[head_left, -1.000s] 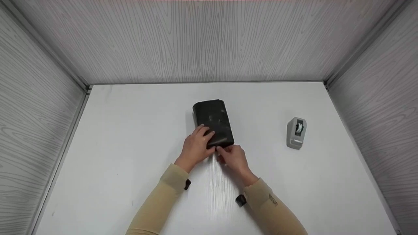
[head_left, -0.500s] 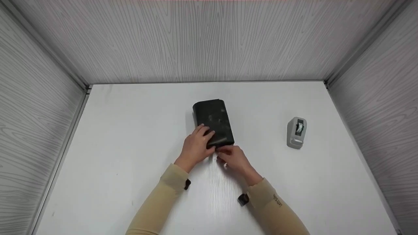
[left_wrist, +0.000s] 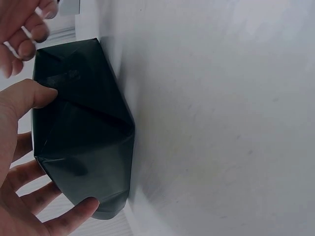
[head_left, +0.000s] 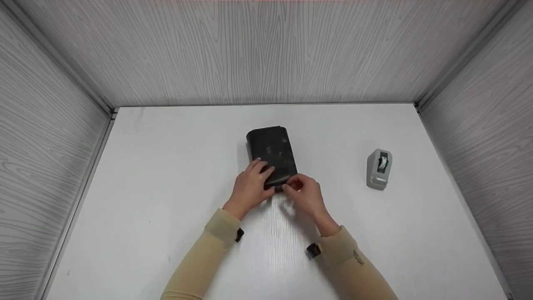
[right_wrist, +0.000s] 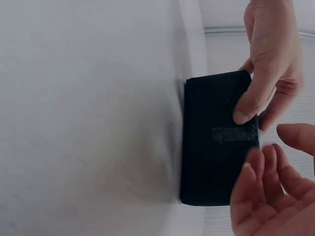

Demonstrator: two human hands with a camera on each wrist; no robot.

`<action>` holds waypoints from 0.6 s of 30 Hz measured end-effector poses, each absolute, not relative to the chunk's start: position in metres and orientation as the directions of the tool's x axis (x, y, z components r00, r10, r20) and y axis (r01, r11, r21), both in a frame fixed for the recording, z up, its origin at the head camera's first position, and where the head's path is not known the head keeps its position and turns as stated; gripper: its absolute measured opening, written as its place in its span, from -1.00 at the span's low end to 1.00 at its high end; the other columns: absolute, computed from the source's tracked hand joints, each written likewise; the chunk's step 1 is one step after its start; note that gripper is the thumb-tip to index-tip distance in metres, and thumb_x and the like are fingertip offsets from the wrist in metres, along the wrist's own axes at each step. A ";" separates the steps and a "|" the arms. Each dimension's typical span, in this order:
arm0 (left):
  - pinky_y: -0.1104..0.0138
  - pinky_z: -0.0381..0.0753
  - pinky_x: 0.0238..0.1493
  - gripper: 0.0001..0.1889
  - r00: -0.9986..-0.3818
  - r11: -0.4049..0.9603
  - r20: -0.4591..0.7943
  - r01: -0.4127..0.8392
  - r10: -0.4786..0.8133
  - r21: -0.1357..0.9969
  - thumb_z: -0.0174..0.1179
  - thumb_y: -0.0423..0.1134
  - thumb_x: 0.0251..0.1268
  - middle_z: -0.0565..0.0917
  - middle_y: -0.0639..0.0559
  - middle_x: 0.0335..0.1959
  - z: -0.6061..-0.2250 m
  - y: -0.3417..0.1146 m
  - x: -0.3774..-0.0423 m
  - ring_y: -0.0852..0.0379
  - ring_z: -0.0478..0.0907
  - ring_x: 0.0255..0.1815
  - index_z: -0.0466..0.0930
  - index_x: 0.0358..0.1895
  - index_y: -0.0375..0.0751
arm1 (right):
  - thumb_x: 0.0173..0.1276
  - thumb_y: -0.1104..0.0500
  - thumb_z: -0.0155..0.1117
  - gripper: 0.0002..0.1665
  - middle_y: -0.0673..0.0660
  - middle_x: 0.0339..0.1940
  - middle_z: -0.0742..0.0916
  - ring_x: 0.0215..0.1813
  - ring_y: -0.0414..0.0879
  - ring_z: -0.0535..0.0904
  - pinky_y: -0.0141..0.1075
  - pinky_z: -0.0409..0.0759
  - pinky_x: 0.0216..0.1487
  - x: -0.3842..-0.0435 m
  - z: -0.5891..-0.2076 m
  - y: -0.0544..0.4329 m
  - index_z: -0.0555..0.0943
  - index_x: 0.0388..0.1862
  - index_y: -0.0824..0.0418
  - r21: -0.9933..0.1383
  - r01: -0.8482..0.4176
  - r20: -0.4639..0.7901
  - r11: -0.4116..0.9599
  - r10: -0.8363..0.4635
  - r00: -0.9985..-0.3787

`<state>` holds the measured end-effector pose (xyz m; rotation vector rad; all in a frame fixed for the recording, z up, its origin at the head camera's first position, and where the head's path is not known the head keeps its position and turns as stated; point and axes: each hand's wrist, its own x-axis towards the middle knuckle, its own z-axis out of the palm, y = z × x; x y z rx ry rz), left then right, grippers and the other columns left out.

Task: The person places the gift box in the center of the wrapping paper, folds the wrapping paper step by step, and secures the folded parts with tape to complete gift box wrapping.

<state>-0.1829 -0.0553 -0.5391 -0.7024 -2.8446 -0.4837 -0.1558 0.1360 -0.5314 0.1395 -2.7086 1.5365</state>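
A black box-shaped parcel (head_left: 272, 146), wrapped in smooth dark paper, lies on the white table. Its near end shows folded flaps in the left wrist view, and a short strip of clear tape (right_wrist: 234, 134) sticks to that end in the right wrist view. My left hand (head_left: 247, 189) grips the parcel's near left part, thumb (left_wrist: 37, 93) on the folded end and fingers spread over the top and side. At the near right corner is my right hand (head_left: 309, 195), its fingers loosely bent, thumb apart from them and nothing between them.
A grey tape dispenser (head_left: 379, 170) with a roll in it stands on the right of the table (head_left: 179, 158). Grey wood-grain panels (head_left: 266, 54) rise at the back and both sides. A dark wrist camera (head_left: 313, 251) hangs at the right cuff.
The right hand has moved slightly right and up from the parcel's near end, its thumb and fingertips parting and uncovering that end. The left hand and the parcel have stayed nearly still.
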 end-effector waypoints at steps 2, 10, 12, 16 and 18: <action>-0.01 0.57 0.01 -0.44 -0.873 0.836 0.245 0.480 0.423 0.267 0.32 -0.01 0.20 0.49 -0.13 0.25 -0.539 -0.055 -0.183 -0.10 0.26 0.42 0.58 0.25 -0.16 | 0.22 0.20 0.45 -0.81 0.15 -0.31 0.60 -0.26 0.04 0.51 -0.23 0.45 -0.26 -0.158 -0.530 0.136 0.63 -0.26 0.25 -0.841 -0.109 0.116 0.530 -0.021 -0.993; 0.01 0.60 -0.02 -0.45 -0.868 0.837 0.262 0.484 0.423 0.255 0.33 -0.01 0.20 0.50 -0.13 0.23 -0.540 -0.055 -0.183 -0.10 0.27 0.41 0.59 0.24 -0.16 | 0.16 0.07 0.53 -0.43 0.32 -0.01 0.42 0.00 0.17 0.39 -0.11 0.41 -0.10 -0.168 -0.536 0.132 0.47 0.04 0.25 -0.828 -0.029 0.076 0.560 0.062 -0.995; 0.01 0.59 -0.01 -0.45 -0.868 0.835 0.262 0.485 0.422 0.260 0.33 -0.02 0.20 0.50 -0.14 0.23 -0.541 -0.055 -0.183 -0.10 0.27 0.41 0.59 0.24 -0.16 | 0.16 0.06 0.53 -0.41 0.30 0.02 0.42 0.03 0.15 0.40 -0.09 0.44 -0.02 -0.170 -0.538 0.129 0.46 0.05 0.25 -0.824 -0.019 0.062 0.566 0.058 -0.996; -0.01 0.59 -0.02 -0.45 -0.866 0.832 0.265 0.488 0.424 0.264 0.34 -0.02 0.20 0.50 -0.14 0.23 -0.541 -0.055 -0.183 -0.11 0.27 0.41 0.59 0.23 -0.17 | 0.20 0.08 0.50 -0.46 0.28 0.05 0.42 0.06 0.10 0.42 -0.07 0.43 0.13 -0.174 -0.541 0.126 0.48 0.05 0.25 -0.823 -0.010 0.038 0.568 0.038 -0.999; -0.01 0.59 -0.01 -0.45 -0.870 0.835 0.258 0.483 0.421 0.264 0.34 -0.02 0.20 0.50 -0.14 0.24 -0.541 -0.055 -0.183 -0.11 0.26 0.42 0.59 0.24 -0.16 | 0.23 0.12 0.46 -0.54 0.27 0.05 0.42 0.05 0.09 0.44 -0.07 0.42 0.15 -0.177 -0.542 0.125 0.50 0.03 0.24 -0.835 -0.002 0.025 0.550 0.035 -0.999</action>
